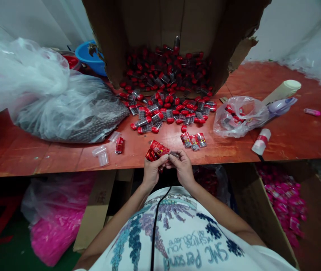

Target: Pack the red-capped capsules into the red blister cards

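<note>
My left hand (151,173) is closed on a few red printed packets (159,147) at the table's front edge. Close against it, my right hand (185,169) pinches a small dark-grey piece (174,154) at the packets' right end; whether it is part of a packet I cannot tell. Just right of my hands lie several small red packets with greyish contents (194,141). Beyond them spreads a heap of small clear tubes with red caps (174,107). To the left are a red-labelled tube (119,145) and empty clear tubes (103,155).
A torn cardboard box (238,45) lies open toward me, full of red-capped tubes. A plastic bag of dark beads (73,109) is on the left. At right are a small clear bag (230,130) and a white-and-red roll (262,141). Pink goods (287,203) fill a box below.
</note>
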`<state>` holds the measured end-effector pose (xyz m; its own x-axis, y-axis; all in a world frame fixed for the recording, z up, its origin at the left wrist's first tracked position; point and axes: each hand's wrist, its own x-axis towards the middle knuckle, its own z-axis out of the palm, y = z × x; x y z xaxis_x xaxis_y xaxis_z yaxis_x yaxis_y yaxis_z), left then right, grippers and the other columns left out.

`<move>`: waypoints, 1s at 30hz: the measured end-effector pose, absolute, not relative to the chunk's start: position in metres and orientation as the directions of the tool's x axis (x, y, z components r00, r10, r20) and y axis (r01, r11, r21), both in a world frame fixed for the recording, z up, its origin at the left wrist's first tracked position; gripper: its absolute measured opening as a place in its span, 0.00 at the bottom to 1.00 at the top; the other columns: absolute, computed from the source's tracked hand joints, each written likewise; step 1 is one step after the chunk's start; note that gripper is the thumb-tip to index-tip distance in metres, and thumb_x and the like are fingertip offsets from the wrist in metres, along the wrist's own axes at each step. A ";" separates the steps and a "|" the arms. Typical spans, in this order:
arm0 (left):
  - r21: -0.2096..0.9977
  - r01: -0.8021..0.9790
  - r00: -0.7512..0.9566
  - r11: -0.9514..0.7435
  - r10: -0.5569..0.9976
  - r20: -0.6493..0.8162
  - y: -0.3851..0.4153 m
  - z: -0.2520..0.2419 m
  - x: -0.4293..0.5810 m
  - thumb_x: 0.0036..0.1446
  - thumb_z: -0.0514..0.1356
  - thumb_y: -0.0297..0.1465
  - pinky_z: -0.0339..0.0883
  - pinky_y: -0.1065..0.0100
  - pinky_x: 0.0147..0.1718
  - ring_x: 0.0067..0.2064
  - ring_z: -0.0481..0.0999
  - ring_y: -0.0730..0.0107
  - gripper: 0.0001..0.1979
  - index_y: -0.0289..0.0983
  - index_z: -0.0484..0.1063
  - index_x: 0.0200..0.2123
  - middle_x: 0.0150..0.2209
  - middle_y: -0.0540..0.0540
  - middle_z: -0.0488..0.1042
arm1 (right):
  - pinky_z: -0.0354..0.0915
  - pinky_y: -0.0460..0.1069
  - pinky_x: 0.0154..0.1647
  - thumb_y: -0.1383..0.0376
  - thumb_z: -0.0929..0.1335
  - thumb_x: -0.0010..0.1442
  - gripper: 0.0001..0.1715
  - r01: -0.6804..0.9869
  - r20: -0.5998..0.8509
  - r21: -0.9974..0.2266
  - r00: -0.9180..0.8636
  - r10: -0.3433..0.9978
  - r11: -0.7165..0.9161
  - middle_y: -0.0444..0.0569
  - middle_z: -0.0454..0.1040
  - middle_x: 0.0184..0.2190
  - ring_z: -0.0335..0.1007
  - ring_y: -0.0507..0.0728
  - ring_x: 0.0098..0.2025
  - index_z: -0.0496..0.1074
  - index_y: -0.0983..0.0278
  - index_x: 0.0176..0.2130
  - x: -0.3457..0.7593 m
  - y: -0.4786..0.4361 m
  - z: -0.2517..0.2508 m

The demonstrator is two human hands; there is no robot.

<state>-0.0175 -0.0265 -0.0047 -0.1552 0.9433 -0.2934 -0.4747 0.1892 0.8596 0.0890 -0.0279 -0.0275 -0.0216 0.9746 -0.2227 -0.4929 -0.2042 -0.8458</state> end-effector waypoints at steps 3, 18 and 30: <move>0.871 -0.455 -0.190 0.184 0.936 -0.297 -0.025 -0.005 -0.016 0.37 0.70 0.30 0.52 0.77 0.15 0.17 0.60 0.83 0.12 0.33 0.69 0.22 0.20 0.53 0.68 | 0.72 0.45 0.24 0.61 0.72 0.52 0.14 -0.459 -0.180 -0.877 0.043 0.983 -0.140 0.39 0.74 0.28 0.71 0.49 0.22 0.67 0.60 0.38 0.087 -0.029 -0.028; 0.874 -0.459 -0.272 0.156 0.912 -0.306 -0.025 -0.003 -0.012 0.41 0.69 0.35 0.53 0.77 0.14 0.17 0.62 0.80 0.14 0.33 0.69 0.23 0.17 0.54 0.67 | 0.70 0.44 0.25 0.62 0.72 0.53 0.15 -0.562 -0.236 -0.801 -0.018 0.972 -0.205 0.42 0.74 0.32 0.71 0.49 0.25 0.70 0.62 0.41 0.083 -0.030 -0.034; 0.932 -0.326 -0.138 0.161 0.967 -0.215 -0.010 0.012 -0.051 0.42 0.69 0.37 0.49 0.76 0.12 0.15 0.61 0.79 0.14 0.34 0.75 0.30 0.17 0.52 0.68 | 0.66 0.43 0.21 0.63 0.71 0.53 0.17 -0.526 -0.266 -0.799 -0.125 0.956 -0.291 0.42 0.73 0.31 0.70 0.48 0.23 0.71 0.60 0.44 0.093 -0.028 -0.033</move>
<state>-0.0512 -0.0102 0.0124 -0.1382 0.9667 -0.2152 -0.3255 0.1609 0.9317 0.0931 -0.0282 -0.0335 -0.1247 0.9558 -0.2665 -0.5261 -0.2914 -0.7990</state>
